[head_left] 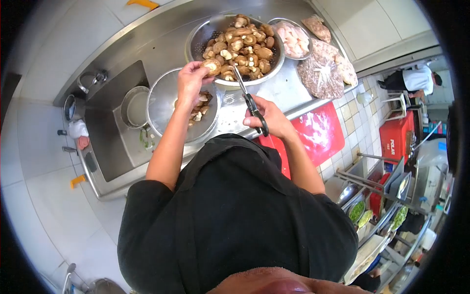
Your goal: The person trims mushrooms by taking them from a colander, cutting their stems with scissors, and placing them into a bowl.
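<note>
The fingers of the left hand [190, 82] are clamped on a mushroom [210, 67], which sits at their tips over the near left rim of the colander [191, 45]. The fingers of the right hand [275, 119] are closed around the handles of the scissors [250, 101]; whether any pass through the loops I cannot tell. The blades point away from the body, up from the right fingers, with their tips over the near edge of the mushroom pile [243, 41] and apart from the held mushroom. Just below the left fingers stands a bowl [155, 105] with cut pieces [199, 110] lying in it. Beyond the right fingers, on the tabletop [234, 109], are a dish of pale meat [293, 40] and tied bags [320, 73].

The main hazard, I judge, is to the left fingers: they grip close around the cap, so blades brought to it at a poor angle could nick a fingertip. A damp, rounded cap could also roll in a light pinch and send the cut astray. The pile rises above the colander's rim, so a knock from the left wrist or the blades could tip mushrooms out. Bowl and colander stand close, so a loose drop could land in the wrong one.
</note>
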A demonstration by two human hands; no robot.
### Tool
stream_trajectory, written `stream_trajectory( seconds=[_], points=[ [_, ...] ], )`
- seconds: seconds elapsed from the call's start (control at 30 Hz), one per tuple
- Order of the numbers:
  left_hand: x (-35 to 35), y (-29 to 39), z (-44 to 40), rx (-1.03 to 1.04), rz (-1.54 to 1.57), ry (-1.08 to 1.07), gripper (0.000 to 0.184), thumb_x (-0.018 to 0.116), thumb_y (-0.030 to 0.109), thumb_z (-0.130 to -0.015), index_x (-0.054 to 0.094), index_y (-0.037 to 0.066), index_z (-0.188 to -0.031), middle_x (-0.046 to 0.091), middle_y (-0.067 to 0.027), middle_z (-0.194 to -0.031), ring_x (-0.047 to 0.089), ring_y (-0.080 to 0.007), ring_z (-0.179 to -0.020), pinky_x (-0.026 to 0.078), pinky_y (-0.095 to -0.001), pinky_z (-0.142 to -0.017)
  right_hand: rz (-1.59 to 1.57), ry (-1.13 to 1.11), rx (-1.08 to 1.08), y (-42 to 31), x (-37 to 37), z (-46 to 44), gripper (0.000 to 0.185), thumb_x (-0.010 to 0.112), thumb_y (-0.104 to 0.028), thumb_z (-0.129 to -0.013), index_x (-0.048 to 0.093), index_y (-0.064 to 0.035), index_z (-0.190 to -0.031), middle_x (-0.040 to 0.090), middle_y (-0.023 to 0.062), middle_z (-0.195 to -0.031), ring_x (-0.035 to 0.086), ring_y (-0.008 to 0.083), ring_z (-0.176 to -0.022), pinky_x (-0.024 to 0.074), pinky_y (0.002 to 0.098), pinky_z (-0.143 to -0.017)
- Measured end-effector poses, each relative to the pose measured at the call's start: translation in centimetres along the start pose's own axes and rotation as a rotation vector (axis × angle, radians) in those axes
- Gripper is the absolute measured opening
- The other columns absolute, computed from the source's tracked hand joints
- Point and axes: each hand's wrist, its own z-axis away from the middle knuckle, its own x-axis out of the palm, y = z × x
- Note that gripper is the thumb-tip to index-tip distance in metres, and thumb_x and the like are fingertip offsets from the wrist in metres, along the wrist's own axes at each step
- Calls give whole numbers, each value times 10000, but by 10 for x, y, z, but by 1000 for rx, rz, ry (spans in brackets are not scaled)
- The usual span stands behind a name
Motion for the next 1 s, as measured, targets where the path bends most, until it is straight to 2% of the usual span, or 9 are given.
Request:
stream_trajectory(
  seconds=[0.1, 0.23, 0.33, 0.57, 0.67, 0.77, 0.87, 0.9, 1.0],
  points=[
    [-12, 3, 12, 45, 38, 72, 205, 668, 50, -908, 613, -42, -1083, 697, -119, -1011, 712, -205, -849, 608, -309, -732, 41, -49, -55, 18, 21, -14, 1066, 898, -453, -711, 385, 21, -1516, 649, 160, -1103, 633, 211, -941, 516, 321, -833],
    [-21, 4, 34, 64, -156, 173, 270, 724, 84, -875, 615, -76, -1063, 712, -130, -937, 717, -177, -789, 574, -264, -646, 80, -144, -57, 20, 46, -32, 1121, 891, -539, -671, 400, 24, -1506, 657, 202, -1135, 642, 240, -952, 515, 342, -850],
    [-29, -1, 49, 97, -121, 225, 270, 714, 81, -879, 612, -86, -1065, 711, -138, -913, 717, -171, -777, 570, -260, -622, 146, -202, 18, 7, 57, -42, 1090, 923, -405, -693, 363, 13, -1530, 604, 133, -1152, 602, 200, -1029, 490, 316, -921],
    [-57, -19, 71, 36, -50, 275, 218, 676, 62, -901, 581, -76, -1040, 691, -158, -949, 719, -218, -810, 610, -296, -704, 251, -260, -60, -9, 75, -57, 1092, 927, -469, -646, 431, -2, -1500, 634, 108, -1023, 610, 200, -905, 509, 330, -797],
    [-66, -35, 75, 52, 57, 320, 240, 683, 58, -899, 574, -101, -1044, 700, -165, -873, 711, -186, -711, 588, -266, -631, 237, -268, -80, -6, 82, -61, 973, 908, -487, -656, 537, 4, -1410, 699, 177, -1093, 652, 256, -974, 512, 363, -871],
    [-74, -36, 85, -41, 154, 365, 254, 694, 94, -910, 597, -93, -1052, 705, -154, -875, 714, -183, -735, 587, -264, -634, 355, -312, 67, 17, 80, -74, 941, 917, -479, -645, 577, 13, -1373, 701, 157, -956, 661, 249, -884, 521, 371, -804],
    [-96, -51, 82, -194, -307, 284, 337, 712, 184, -916, 638, -85, -1105, 711, -149, -909, 719, -216, -744, 581, -309, -647, 296, -330, 192, 17, 66, -67, 912, 911, -486, -650, 601, 3, -1354, 684, 133, -839, 658, 230, -797, 520, 362, -739],
    [-102, -50, 79, -191, -757, 221, 411, 725, 257, -900, 668, -52, -1166, 703, -160, -975, 711, -274, -840, 561, -372, -741, 341, -293, 156, 19, 60, -64, 898, 905, -484, -659, 603, -3, -1355, 684, 136, -842, 659, 230, -795, 520, 357, -736],
    [-93, -54, 69, 255, -979, 324, 457, 735, 296, -878, 677, -33, -1190, 684, -177, -1030, 669, -325, -960, 515, -413, -864, 418, -190, 65, 30, 38, -51, 852, 888, -472, -689, 607, -19, -1355, 686, 142, -853, 662, 233, -790, 520, 343, -724]
  ],
)
